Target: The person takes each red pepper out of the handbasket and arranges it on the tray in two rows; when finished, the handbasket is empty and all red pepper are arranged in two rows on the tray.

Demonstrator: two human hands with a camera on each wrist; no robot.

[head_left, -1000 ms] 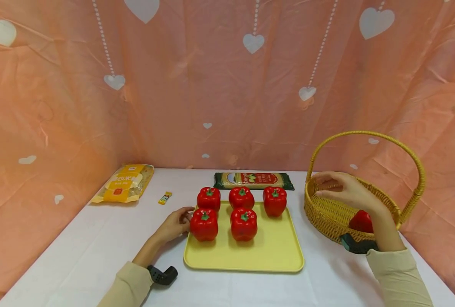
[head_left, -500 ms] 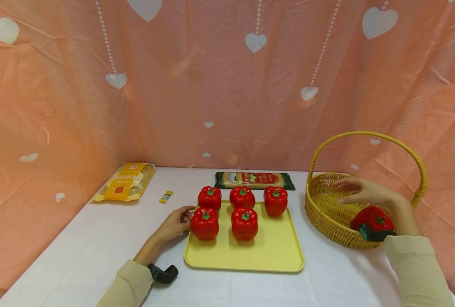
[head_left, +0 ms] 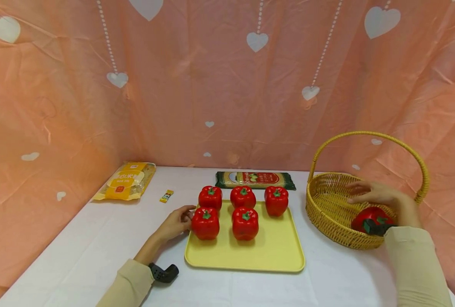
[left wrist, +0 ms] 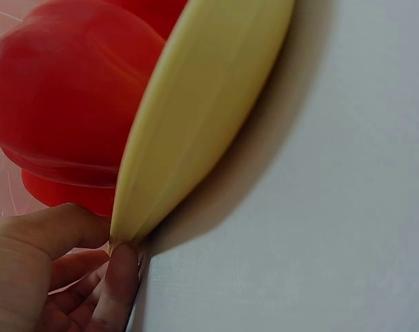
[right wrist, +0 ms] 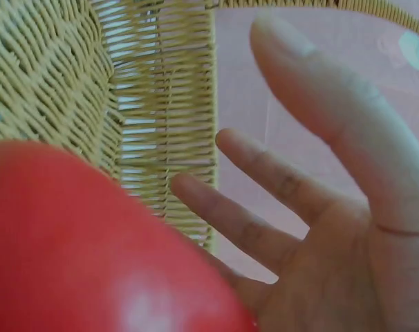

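In the head view my left hand [head_left: 176, 223] is at the left rim of the yellow tray [head_left: 246, 260]. Its thumb and fingers pinch that rim, as the left wrist view shows on the tray edge [left wrist: 202, 104]. Several red bell peppers [head_left: 245, 226] with green stems stand upright on the tray. My right hand [head_left: 381, 195] hovers over the wicker basket [head_left: 327, 226], fingers spread and holding nothing. One red bell pepper [head_left: 361, 219] lies tilted in the basket below that wrist, partly hidden by the wrist camera; in the right wrist view this pepper [right wrist: 92, 242] looms close.
A green-ended pasta packet [head_left: 256, 180] lies behind the tray. At the back left are a yellow food bag [head_left: 125, 182] and a small yellow sachet [head_left: 166, 196]. The basket's tall arched handle [head_left: 365, 133] rises over the right side. A heart-printed curtain hangs behind.
My right hand has moved right and slightly down over the basket, and more of the bell pepper in it now shows. The left hand and the tray stay where they were.
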